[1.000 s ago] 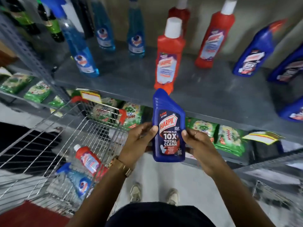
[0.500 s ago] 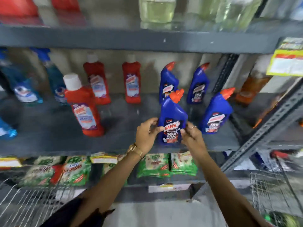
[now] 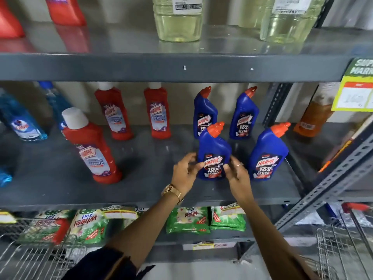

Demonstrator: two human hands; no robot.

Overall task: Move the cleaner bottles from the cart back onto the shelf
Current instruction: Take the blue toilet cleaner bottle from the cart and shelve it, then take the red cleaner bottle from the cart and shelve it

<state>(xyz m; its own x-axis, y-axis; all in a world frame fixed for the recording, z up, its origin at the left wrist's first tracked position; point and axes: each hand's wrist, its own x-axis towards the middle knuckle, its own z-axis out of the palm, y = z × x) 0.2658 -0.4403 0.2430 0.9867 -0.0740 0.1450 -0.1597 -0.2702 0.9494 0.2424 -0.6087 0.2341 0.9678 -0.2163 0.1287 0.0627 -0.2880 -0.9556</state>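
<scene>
A blue Harpic bottle [image 3: 214,146] with an orange cap stands upright near the front of the grey middle shelf [image 3: 151,190]. My left hand [image 3: 185,174] holds its left side and my right hand [image 3: 237,176] its right side, fingers on the label. Another blue Harpic bottle [image 3: 267,152] stands just to its right, and two more [image 3: 203,112] [image 3: 245,114] behind. Red Harpic bottles stand further left, one at the front [image 3: 91,146] and two at the back [image 3: 114,114]. A corner of the wire cart [image 3: 40,259] shows at the lower left; its contents are out of view.
Blue spray bottles [image 3: 22,122] fill the shelf's left end, an orange bottle [image 3: 312,118] the right. The upper shelf edge [image 3: 161,65] hangs above the bottle caps. Green detergent packs [image 3: 187,219] lie on the shelf below. A slanted metal upright [image 3: 333,184] and a second wire basket [image 3: 343,249] stand at right.
Both hands carried the blue Harpic bottle up from beside the cart and stood it on the middle shelf, left of the front blue bottle. My view rose from the cart to the shelves.
</scene>
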